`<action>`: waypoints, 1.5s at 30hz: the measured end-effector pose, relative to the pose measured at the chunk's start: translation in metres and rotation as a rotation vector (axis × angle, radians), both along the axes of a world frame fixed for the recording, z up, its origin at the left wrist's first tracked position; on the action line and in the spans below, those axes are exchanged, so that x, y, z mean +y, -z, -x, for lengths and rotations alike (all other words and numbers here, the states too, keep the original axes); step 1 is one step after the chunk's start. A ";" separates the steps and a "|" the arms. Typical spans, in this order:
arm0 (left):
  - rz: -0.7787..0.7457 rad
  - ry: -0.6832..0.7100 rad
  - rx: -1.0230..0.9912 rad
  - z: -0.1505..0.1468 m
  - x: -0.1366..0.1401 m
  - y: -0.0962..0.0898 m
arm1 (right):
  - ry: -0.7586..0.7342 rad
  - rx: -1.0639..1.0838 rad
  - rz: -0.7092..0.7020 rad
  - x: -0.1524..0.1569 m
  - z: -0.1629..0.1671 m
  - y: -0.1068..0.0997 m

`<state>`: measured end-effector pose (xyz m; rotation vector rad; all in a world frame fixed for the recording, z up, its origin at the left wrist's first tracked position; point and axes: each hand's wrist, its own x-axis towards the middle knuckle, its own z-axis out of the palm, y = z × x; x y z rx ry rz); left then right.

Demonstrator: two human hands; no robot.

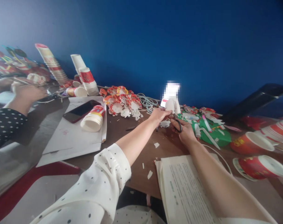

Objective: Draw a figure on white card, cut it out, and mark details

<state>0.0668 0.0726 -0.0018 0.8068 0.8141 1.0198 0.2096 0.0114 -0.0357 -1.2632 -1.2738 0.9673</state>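
My left hand (160, 114) is closed on a white piece of cut paper (170, 105) with curved flaps, held up above the table. Just right of it, my right hand (185, 132) grips a pair of scissors (179, 125) by the dark handles. The blades are mostly hidden at the lower edge of the paper, so I cannot tell how far apart they are. Behind the paper a bright screen (171, 89) is blurred out. Under my hands lies a white paper scrap (165, 124).
Red and white cut-cup pieces (124, 101) are heaped at the back. A green mat (216, 137) holds scraps and a pink marker (206, 123). Paper cups (92, 119) and a phone (82, 111) rest left, near a co-worker's hand (27, 93). Printed sheets (183, 189) lie in front.
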 end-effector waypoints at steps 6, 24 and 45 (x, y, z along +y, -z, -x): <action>-0.003 -0.021 0.020 -0.002 -0.001 0.001 | 0.005 -0.007 -0.009 0.001 0.001 0.000; 0.118 -0.044 -0.036 -0.004 -0.011 -0.009 | 0.036 0.045 0.012 0.000 0.004 -0.002; -0.038 -0.032 0.017 -0.003 -0.005 -0.003 | -0.035 0.106 0.029 -0.003 0.001 -0.004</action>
